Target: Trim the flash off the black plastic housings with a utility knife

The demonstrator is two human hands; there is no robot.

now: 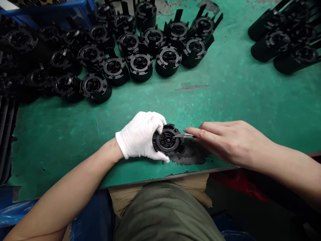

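A round black plastic part (pixel 168 140) is gripped in my left hand (pixel 143 136), which wears a white glove and wraps its fingers and thumb around the part's left side. Its ringed face is turned up. My bare right hand (pixel 225 139) is closed on a small knife (pixel 184 135) with a pointed metal blade. The blade's tip lies over the face of the black part, right of its centre. The knife's handle is hidden inside the fingers.
Many similar black parts (pixel 140 67) stand across the back left of the green table (pixel 220 97). Another group (pixel 278 43) is at the back right. A blue crate (pixel 57 15) sits at the far left. Bare patches mark the worn surface.
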